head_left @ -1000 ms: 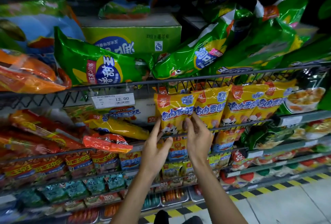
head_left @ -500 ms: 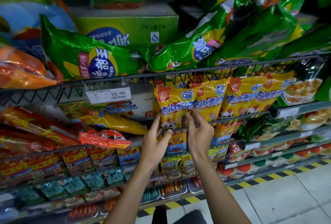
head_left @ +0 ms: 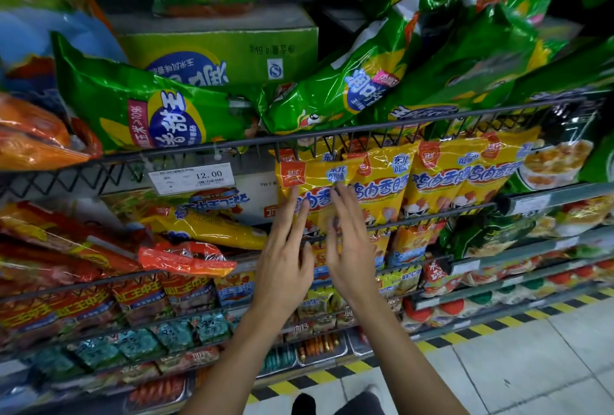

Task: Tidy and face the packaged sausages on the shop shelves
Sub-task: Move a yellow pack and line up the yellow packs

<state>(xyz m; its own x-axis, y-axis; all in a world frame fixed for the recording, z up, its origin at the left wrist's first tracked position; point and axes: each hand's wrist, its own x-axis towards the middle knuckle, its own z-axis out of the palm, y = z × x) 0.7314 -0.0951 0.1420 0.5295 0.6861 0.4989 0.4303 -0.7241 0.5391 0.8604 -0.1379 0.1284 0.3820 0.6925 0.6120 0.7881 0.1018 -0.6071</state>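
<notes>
Both hands flat, fingers straight: left hand point(head_left: 282, 268) & right hand point(head_left: 349, 258) press on front yellow pack point(head_left: 312, 182), upright behind shelf rail point(head_left: 432, 218), beside more yellow packs.

Dim overall, top of frame falling to near black above the highest shelf. Light from above and in front, catching the glossy green packs point(head_left: 159, 109) and yellow packs point(head_left: 442, 178) in white streaks of glare. Deep shadow behind the cardboard box point(head_left: 219, 49) and between the wire shelves point(head_left: 332, 135). Strong wide-angle bending: shelf rails curving, corners stretched. Soft and smeared toward the left and lower-left edges; centre sharper, price tag point(head_left: 191, 178) digits legible, small print not. Slight motion blur on both hands' fingers point(head_left: 299, 212)
</notes>
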